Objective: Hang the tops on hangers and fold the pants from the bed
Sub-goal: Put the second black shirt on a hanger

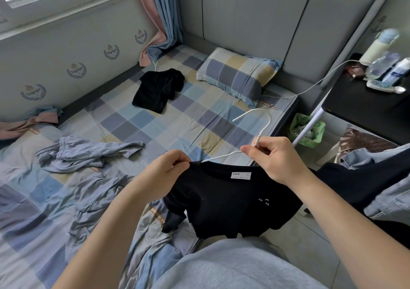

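I hold a black t-shirt (228, 202) with a white neck label over the bed's near edge. My left hand (165, 173) pinches the shirt's collar at its left side. My right hand (277, 157) grips the neck of a white hanger (264, 129), whose hook points up and away; one hanger arm runs into the collar. A second black top (158, 90) lies on a white hanger farther up the bed. Grey-blue pants (88, 153) lie crumpled on the left, and more grey-blue garments (95, 197) lie nearer me.
The checked bed (177, 120) has a pillow (237, 78) by the grey headboard. A white cable (310, 84) runs to a black side table (363, 109) with bottles. A green basket (307, 133) stands on the floor. Denim and dark clothing (381, 177) sit at right.
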`<state>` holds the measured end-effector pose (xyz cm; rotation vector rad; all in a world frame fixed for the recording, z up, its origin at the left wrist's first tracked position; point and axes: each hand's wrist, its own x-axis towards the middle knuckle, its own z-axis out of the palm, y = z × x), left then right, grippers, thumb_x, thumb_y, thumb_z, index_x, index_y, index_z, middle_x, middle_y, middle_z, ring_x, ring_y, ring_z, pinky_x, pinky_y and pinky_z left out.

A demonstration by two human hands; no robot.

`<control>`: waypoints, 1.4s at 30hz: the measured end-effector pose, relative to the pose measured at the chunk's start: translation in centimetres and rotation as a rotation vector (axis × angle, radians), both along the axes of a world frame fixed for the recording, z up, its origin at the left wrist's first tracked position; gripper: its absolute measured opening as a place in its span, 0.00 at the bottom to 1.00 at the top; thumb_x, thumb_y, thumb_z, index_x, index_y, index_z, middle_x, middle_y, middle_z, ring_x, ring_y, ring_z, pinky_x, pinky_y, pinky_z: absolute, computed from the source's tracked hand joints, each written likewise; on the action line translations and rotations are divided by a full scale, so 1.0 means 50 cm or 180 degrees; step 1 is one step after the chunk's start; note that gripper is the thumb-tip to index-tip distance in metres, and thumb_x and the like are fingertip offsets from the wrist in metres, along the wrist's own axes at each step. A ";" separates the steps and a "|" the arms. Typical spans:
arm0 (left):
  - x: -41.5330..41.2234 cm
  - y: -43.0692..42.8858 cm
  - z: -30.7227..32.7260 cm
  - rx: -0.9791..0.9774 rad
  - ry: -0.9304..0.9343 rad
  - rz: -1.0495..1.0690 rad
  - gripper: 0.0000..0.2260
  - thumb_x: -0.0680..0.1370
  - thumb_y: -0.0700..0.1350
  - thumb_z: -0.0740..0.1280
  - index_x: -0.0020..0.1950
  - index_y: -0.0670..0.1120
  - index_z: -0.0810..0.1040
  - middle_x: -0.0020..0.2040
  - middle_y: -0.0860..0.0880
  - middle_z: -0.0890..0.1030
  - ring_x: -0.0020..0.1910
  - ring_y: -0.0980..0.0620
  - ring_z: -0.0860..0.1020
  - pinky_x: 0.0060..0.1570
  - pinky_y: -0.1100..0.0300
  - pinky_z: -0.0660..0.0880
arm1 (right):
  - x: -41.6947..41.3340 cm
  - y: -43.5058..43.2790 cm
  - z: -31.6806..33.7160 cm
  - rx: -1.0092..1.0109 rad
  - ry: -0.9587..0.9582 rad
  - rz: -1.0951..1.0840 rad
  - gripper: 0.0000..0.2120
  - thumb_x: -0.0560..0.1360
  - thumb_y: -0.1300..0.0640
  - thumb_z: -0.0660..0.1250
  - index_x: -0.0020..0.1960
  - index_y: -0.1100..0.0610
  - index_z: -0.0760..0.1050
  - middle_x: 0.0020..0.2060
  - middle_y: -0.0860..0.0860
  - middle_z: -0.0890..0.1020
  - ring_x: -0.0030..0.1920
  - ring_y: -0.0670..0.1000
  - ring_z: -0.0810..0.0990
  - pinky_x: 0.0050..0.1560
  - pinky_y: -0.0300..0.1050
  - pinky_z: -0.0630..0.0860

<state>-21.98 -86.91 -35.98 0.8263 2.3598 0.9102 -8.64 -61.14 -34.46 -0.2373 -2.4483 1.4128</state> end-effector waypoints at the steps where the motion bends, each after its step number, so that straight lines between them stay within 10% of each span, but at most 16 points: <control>1: 0.005 0.000 0.002 -0.0026 0.0099 -0.0014 0.09 0.83 0.46 0.62 0.46 0.59 0.74 0.37 0.68 0.77 0.35 0.65 0.74 0.35 0.70 0.67 | 0.001 -0.002 -0.001 -0.0004 0.0042 -0.0027 0.17 0.74 0.44 0.69 0.28 0.44 0.72 0.23 0.44 0.68 0.26 0.45 0.65 0.30 0.41 0.64; 13: 0.029 0.024 -0.024 0.0239 0.1290 0.0137 0.11 0.84 0.35 0.57 0.60 0.42 0.78 0.54 0.48 0.80 0.56 0.44 0.75 0.57 0.51 0.70 | -0.031 -0.010 -0.025 0.0121 -0.0005 -0.0006 0.17 0.75 0.43 0.70 0.31 0.48 0.73 0.25 0.43 0.72 0.28 0.44 0.68 0.32 0.36 0.66; 18: 0.005 -0.016 -0.026 0.0618 0.1508 0.0608 0.10 0.81 0.30 0.59 0.55 0.39 0.79 0.48 0.50 0.78 0.51 0.43 0.75 0.55 0.41 0.71 | -0.018 0.084 -0.048 0.0210 -0.1467 0.0574 0.19 0.65 0.37 0.74 0.55 0.37 0.78 0.50 0.38 0.84 0.55 0.40 0.80 0.59 0.42 0.74; 22: -0.035 -0.073 -0.009 0.0791 0.1651 0.0840 0.11 0.81 0.30 0.59 0.53 0.42 0.78 0.47 0.51 0.78 0.49 0.51 0.74 0.52 0.56 0.69 | 0.014 0.156 -0.097 0.0171 -0.2376 0.0533 0.11 0.73 0.59 0.75 0.51 0.45 0.82 0.45 0.43 0.86 0.54 0.50 0.83 0.54 0.47 0.78; 26: -0.057 -0.105 0.000 0.0771 0.1710 0.0845 0.12 0.81 0.31 0.60 0.54 0.45 0.79 0.47 0.54 0.78 0.49 0.55 0.74 0.52 0.72 0.66 | 0.029 0.173 -0.120 0.0633 -0.2066 -0.0046 0.13 0.76 0.58 0.71 0.39 0.41 0.81 0.36 0.39 0.84 0.46 0.47 0.82 0.47 0.47 0.77; 31: -0.065 -0.113 -0.021 0.0584 0.1810 0.0841 0.11 0.81 0.31 0.61 0.56 0.42 0.80 0.49 0.52 0.80 0.51 0.50 0.75 0.53 0.55 0.69 | 0.023 0.151 -0.100 0.0469 -0.0880 -0.0637 0.10 0.75 0.55 0.73 0.41 0.40 0.79 0.35 0.38 0.82 0.38 0.38 0.79 0.39 0.39 0.71; 38: -0.055 -0.104 -0.034 0.0762 0.1313 0.1365 0.12 0.82 0.35 0.59 0.53 0.51 0.77 0.46 0.56 0.78 0.49 0.55 0.74 0.49 0.61 0.68 | 0.046 0.118 -0.070 0.0257 -0.0540 -0.0211 0.15 0.73 0.62 0.75 0.38 0.43 0.77 0.39 0.42 0.81 0.43 0.44 0.78 0.48 0.27 0.70; 42: -0.045 -0.095 -0.027 0.0953 0.0962 0.1507 0.18 0.82 0.37 0.59 0.49 0.61 0.75 0.46 0.62 0.78 0.47 0.65 0.75 0.45 0.71 0.68 | 0.060 0.121 -0.068 0.0476 -0.0969 -0.0009 0.11 0.72 0.62 0.77 0.38 0.50 0.77 0.54 0.43 0.77 0.58 0.46 0.75 0.63 0.41 0.65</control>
